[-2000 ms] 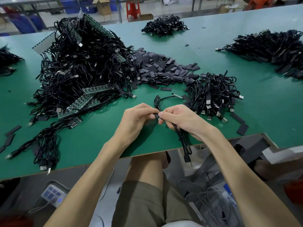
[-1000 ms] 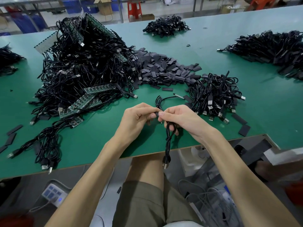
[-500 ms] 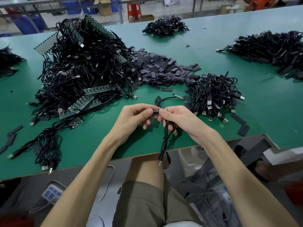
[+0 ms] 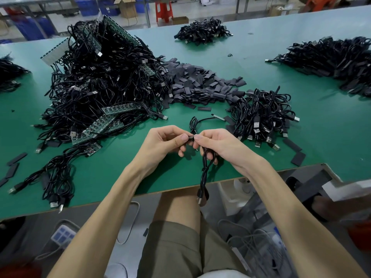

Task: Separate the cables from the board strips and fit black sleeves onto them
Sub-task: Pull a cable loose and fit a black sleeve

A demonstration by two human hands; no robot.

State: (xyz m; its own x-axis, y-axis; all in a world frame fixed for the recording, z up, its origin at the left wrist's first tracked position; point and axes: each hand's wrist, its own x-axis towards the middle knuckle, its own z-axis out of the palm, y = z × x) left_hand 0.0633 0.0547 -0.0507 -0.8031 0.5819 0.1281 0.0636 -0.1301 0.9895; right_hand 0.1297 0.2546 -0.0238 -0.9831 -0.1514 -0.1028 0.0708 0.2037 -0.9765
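- Green is the colour of the table (image 4: 325,125), and black piles are spread all over it.
- The left hand (image 4: 166,143) is held just above the near part of the table. A small black piece (image 4: 191,138) is pinched between its thumb and first finger. It may be one of the sleeves, but it is too small to be sure.
- The right hand (image 4: 218,145) is held just beside the left one, with the two thumb tips almost touching. A thin black cable (image 4: 206,165) is pinched in its fingers.
- A loop of the cable hangs under the right hand. Its plug end is let down past the near edge of the table, over a knee.
- More of this cable is curled on the table just past the hands.
- A big pile of cables (image 4: 96,77) is heaped at the far left. Green board strips (image 4: 108,122) are tangled in its near side.
- A heap of sleeves (image 4: 196,83) is laid just right of that pile, in the middle.
- A smaller pile of cables (image 4: 261,113) is found near the right hand, on its right side.
- Two more black piles are seen, one at the far middle (image 4: 202,32) and one at the far right (image 4: 331,57).
- A loose bunch of cables (image 4: 54,177) is left at the near left edge, with a few flat sleeves (image 4: 13,166) beside it.
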